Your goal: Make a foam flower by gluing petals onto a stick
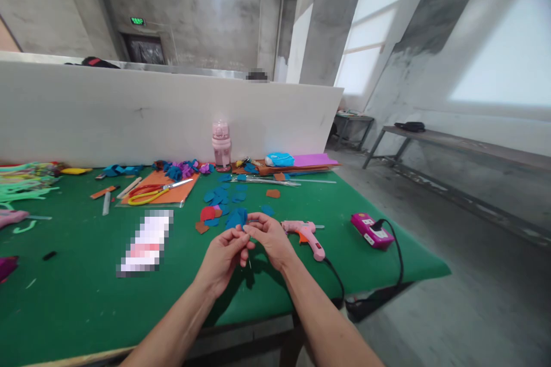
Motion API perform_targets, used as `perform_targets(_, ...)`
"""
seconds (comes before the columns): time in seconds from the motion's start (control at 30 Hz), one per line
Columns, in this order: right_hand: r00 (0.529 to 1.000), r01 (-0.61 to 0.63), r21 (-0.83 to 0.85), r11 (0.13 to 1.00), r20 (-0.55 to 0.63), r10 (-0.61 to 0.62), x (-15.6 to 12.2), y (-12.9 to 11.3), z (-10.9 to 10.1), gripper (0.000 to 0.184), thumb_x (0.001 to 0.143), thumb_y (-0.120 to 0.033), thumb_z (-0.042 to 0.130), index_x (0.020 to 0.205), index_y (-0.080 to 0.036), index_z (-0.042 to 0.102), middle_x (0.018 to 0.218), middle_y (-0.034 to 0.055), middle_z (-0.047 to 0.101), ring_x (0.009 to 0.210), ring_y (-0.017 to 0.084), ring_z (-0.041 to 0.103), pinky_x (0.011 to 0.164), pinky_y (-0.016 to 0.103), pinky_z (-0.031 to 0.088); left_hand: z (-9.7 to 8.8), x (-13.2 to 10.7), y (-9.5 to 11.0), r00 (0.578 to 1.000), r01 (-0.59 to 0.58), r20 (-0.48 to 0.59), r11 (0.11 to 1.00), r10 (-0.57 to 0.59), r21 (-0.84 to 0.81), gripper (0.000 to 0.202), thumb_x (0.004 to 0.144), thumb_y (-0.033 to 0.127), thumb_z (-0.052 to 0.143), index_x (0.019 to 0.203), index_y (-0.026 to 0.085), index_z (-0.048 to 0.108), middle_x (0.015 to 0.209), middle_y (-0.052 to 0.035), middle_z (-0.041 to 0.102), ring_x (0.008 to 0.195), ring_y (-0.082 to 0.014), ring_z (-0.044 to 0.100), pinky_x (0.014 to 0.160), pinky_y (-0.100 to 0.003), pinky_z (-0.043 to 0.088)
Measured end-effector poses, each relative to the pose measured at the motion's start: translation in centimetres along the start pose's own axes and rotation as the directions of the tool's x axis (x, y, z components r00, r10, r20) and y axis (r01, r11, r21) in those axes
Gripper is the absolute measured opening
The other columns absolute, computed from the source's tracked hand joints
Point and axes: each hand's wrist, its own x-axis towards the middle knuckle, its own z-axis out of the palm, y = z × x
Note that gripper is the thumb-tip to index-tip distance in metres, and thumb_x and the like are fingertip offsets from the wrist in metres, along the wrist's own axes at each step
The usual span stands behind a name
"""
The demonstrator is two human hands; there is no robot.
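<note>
My left hand (224, 255) and my right hand (270, 238) meet above the green table (86, 292), fingers pinched together. Between them sits a blue felt flower piece (236, 218), and a thin dark stem or wire (249, 262) hangs down below the fingers. Both hands pinch this same blue piece. Loose blue felt petals (221, 195) and red and brown felt scraps (206, 215) lie just beyond my hands.
A pink glue gun (305, 233) lies right of my hands, its cable running to a magenta power strip (372, 230) near the table's right edge. Yellow-handled scissors (150, 192) rest on orange felt. A pink bottle (221, 146) stands by the white partition.
</note>
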Motion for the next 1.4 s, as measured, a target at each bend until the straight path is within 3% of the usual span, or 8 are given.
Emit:
perform_targets(0.2, 0.999, 0.028, -0.113, 0.993, -0.021, -0.03, 0.0, 0.1, 0.3, 0.031, 0.064, -0.029, 0.065, 0.091, -0.019, 0.055, 0.073, 0.0024, 0.064, 0.066, 0.015, 0.06, 0.053, 0.024, 0.044, 0.1, -0.1, -0.2, 0.996, -0.069, -0.052, 0.993, 0.075, 0.098, 0.02, 0.067, 0.029, 0.065, 0.07, 0.013, 0.053, 0.062, -0.0014, 0.061, 0.045, -0.0059, 0.049, 0.041, -0.017, 0.039)
perform_targets(0.33, 0.955, 0.255, -0.254, 0.933, -0.088, -0.285, -0.2, -0.3, 0.4, 0.039, 0.064, -0.02, 0.061, 0.103, -0.022, 0.054, 0.103, 0.0049, 0.059, 0.08, 0.014, 0.056, 0.07, 0.027, 0.045, -0.1, 0.2, -0.2, 0.993, -0.084, -0.071, 0.992, 0.091, 0.098, 0.02, 0.067, 0.029, 0.065, 0.071, 0.013, 0.054, 0.063, -0.0013, 0.062, 0.045, -0.0057, 0.049, 0.042, -0.017, 0.04)
perform_targets(0.4, 0.925, 0.331, -0.198, 0.923, -0.125, -0.359, -0.3, -0.6, 0.3, 0.032, 0.063, -0.015, 0.056, 0.094, -0.023, 0.057, 0.113, 0.0039, 0.054, 0.087, 0.014, 0.055, 0.079, 0.029, 0.042, -0.3, 0.3, 0.1, 0.992, -0.074, -0.093, 0.994, 0.081, 0.077, 0.02, 0.067, 0.028, 0.065, 0.072, 0.013, 0.053, 0.064, -0.0018, 0.063, 0.045, -0.0055, 0.049, 0.043, -0.017, 0.04)
perform_targets(0.53, 0.939, 0.319, 0.079, 0.944, -0.159, -0.304, -0.3, -0.8, -0.3, 0.009, 0.061, -0.013, 0.051, 0.055, -0.018, 0.055, 0.106, 0.0038, 0.059, 0.09, 0.018, 0.054, 0.079, 0.032, 0.041, -0.5, 0.3, 0.5, 0.99, -0.06, -0.123, 0.998, 0.063, 0.036, 0.02, 0.067, 0.028, 0.066, 0.07, 0.014, 0.052, 0.063, -0.002, 0.063, 0.045, -0.0052, 0.048, 0.042, -0.017, 0.039)
perform_targets(0.67, 0.971, 0.209, 0.206, 0.956, -0.161, -0.177, 0.0, -0.6, -0.6, 0.008, 0.065, -0.021, 0.056, 0.062, -0.018, 0.062, 0.086, 0.0052, 0.065, 0.086, 0.018, 0.056, 0.078, 0.032, 0.041, -0.4, 0.2, 0.5, 0.991, -0.054, -0.122, 0.998, 0.057, 0.023, 0.02, 0.067, 0.027, 0.066, 0.07, 0.014, 0.052, 0.063, -0.0018, 0.063, 0.045, -0.0052, 0.049, 0.043, -0.017, 0.04)
perform_targets(0.9, 0.983, 0.051, -0.059, 0.997, -0.175, -0.061, 0.0, 0.1, 0.1, 0.018, 0.066, -0.031, 0.066, 0.077, -0.017, 0.068, 0.068, 0.0028, 0.066, 0.07, 0.014, 0.059, 0.077, 0.029, 0.042, -0.4, 0.1, 0.2, 0.991, -0.071, -0.11, 0.997, 0.074, 0.03, 0.021, 0.066, 0.028, 0.066, 0.072, 0.013, 0.053, 0.064, -0.0022, 0.063, 0.046, -0.0067, 0.051, 0.044, -0.019, 0.042)
perform_targets(1.17, 0.962, 0.128, -0.397, 0.909, -0.173, -0.211, -0.2, 0.0, 0.3, 0.019, 0.071, -0.034, 0.059, 0.074, -0.017, 0.066, 0.071, 0.0032, 0.066, 0.071, 0.017, 0.059, 0.072, 0.03, 0.043, -0.3, 0.1, 0.2, 0.989, -0.075, -0.122, 0.996, 0.081, 0.05, 0.021, 0.065, 0.03, 0.067, 0.071, 0.014, 0.054, 0.064, -0.0017, 0.063, 0.047, -0.0067, 0.051, 0.045, -0.019, 0.042)
perform_targets(1.4, 0.953, 0.174, -0.431, 0.886, -0.153, -0.262, -0.1, 0.4, 0.1, 0.03, 0.08, -0.037, 0.044, 0.06, -0.019, 0.055, 0.061, -0.0012, 0.055, 0.063, 0.012, 0.051, 0.062, 0.023, 0.039, -0.4, 0.2, 0.1, 0.99, -0.072, -0.12, 0.996, 0.079, 0.061, 0.022, 0.066, 0.03, 0.066, 0.071, 0.014, 0.053, 0.064, -0.0021, 0.063, 0.047, -0.0065, 0.051, 0.046, -0.019, 0.043)
